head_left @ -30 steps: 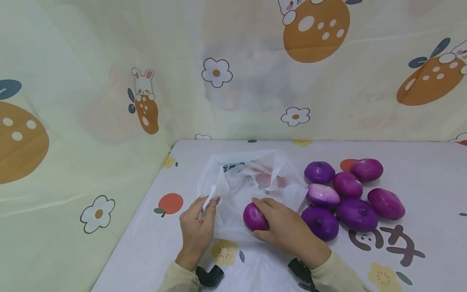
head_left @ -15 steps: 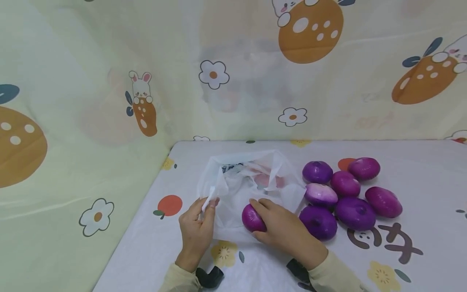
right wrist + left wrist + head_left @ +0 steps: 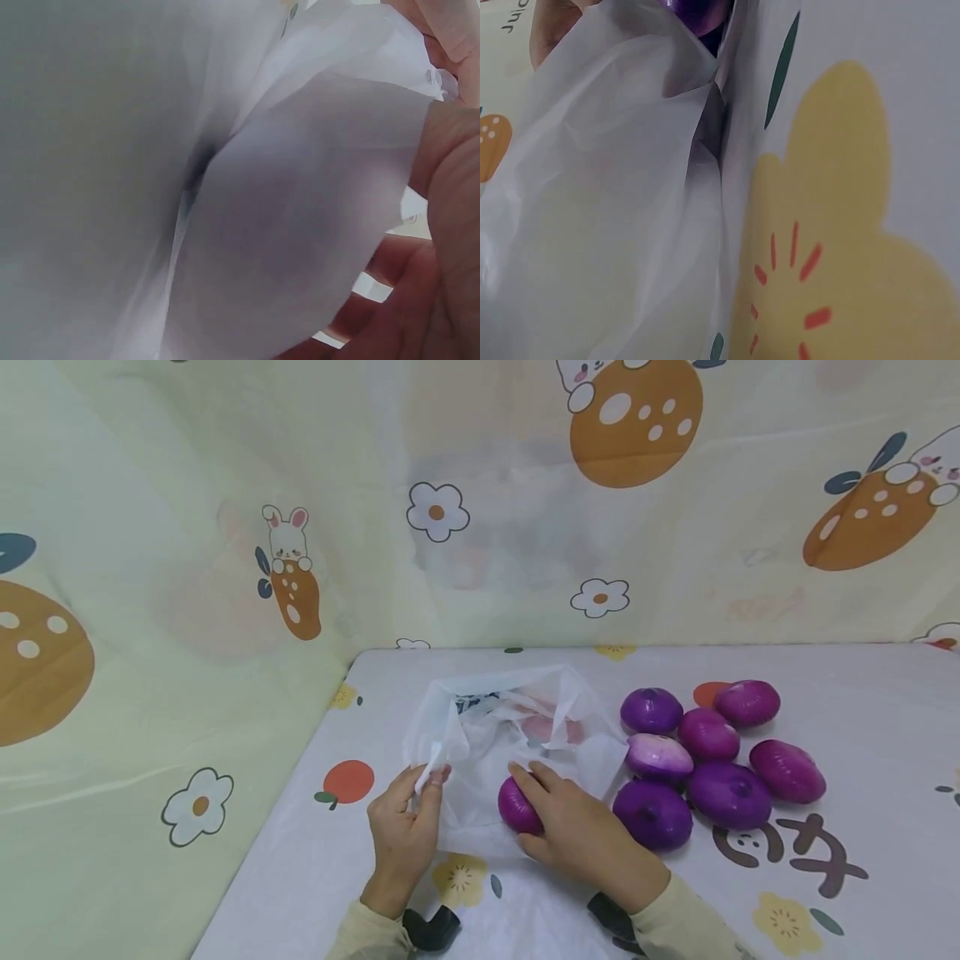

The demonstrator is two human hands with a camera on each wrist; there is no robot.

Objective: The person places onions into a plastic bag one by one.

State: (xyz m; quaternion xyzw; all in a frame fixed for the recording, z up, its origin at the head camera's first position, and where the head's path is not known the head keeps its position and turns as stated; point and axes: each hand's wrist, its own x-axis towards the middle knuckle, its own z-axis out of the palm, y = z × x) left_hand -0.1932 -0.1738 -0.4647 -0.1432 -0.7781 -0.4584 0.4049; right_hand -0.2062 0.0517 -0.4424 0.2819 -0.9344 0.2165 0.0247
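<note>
My left hand pinches the near left rim of a thin white plastic bag, which lies with its mouth spread. In the mouth, my right hand holds a purple onion, thumb on the near side and fingers over the top. The right wrist view shows the bag's film in front of the onion, whose purple tint comes through faintly. Part of an onion also shows past the bag in the left wrist view. Reddish shapes show dimly deeper in the bag.
Several purple onions lie in a cluster right of the bag, close to the right forearm. One paler onion sits nearest the bag. A printed cloth covers the table, and a patterned curtain rises behind it.
The view has shifted slightly. My right hand's fingers have lifted and spread a little over the onion, covering more of it. The left hand keeps its pinch on the bag.
</note>
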